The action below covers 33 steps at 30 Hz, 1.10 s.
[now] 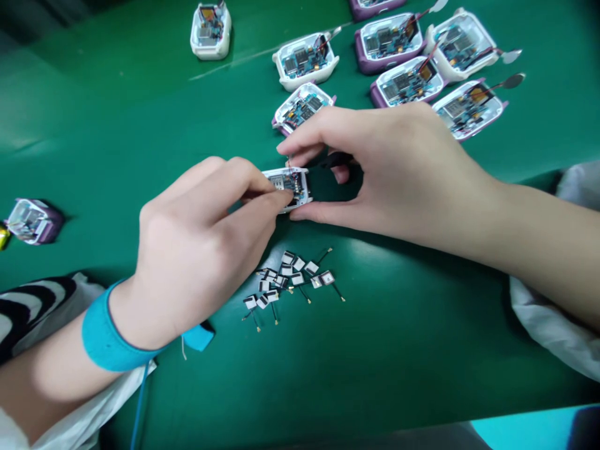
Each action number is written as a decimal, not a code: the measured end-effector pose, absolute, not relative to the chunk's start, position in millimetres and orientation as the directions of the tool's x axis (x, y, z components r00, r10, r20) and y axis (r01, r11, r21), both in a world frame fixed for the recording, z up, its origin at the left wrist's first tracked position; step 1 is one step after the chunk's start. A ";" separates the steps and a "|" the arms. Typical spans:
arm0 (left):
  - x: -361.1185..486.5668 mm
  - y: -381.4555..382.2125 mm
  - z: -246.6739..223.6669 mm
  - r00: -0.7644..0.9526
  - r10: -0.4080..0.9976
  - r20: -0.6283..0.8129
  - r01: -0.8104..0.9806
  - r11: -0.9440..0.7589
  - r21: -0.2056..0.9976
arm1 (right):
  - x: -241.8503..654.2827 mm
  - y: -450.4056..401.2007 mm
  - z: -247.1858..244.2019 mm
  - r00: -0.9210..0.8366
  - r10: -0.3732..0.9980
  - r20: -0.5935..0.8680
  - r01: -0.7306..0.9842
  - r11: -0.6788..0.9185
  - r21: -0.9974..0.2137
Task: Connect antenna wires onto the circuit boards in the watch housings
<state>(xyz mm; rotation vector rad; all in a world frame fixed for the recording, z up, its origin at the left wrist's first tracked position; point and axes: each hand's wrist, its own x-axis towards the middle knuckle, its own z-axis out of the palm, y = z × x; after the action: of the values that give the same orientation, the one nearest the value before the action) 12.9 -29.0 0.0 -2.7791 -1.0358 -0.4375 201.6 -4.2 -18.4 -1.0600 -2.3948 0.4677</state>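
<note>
A small white open smartwatch case with a bare circuit board and thin wires sits between my two hands. My left hand, closed, pinches it at its left side, with the thumb tip over the board. My right hand curves around the other end; its thumb touches the lower edge and its fingers are by the upper edge. Something black lies under the right fingers, and I cannot make out what it is. Just below my hands is a loose pile of small square antennas with short black leads.
Several open watch cases with boards, white and purple, stand beyond my right hand. Single cases sit at the far left and left edge. A blue wrist strap with a cord circles my left wrist. Green mat covers the table.
</note>
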 end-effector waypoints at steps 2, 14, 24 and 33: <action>13.1 -29.0 0.1 0.721 0.619 0.311 0.661 -0.749 -0.042 | 201.0 -4.2 -17.9 -0.583 0.765 0.274 0.598 0.632 -0.492; 14.0 -28.8 -2.1 0.713 0.623 0.321 0.666 -0.745 -0.034 | 210.8 -4.0 -7.0 -0.534 0.797 0.282 0.621 0.596 -0.510; 12.2 -26.5 -5.7 0.721 0.587 0.368 0.633 -0.774 -0.003 | 216.4 -18.1 2.4 -0.411 0.810 0.418 0.620 0.585 -0.524; 11.3 -28.3 -3.3 0.716 0.644 0.270 0.673 -0.739 -0.022 | 197.6 -28.9 -6.2 -0.270 0.836 0.477 0.470 0.547 -0.692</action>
<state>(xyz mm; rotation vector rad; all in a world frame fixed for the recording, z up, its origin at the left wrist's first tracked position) 11.3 -28.3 -3.3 -2.7992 -1.0787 -0.3737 197.6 -28.9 -6.2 -1.0621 -1.9166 0.5322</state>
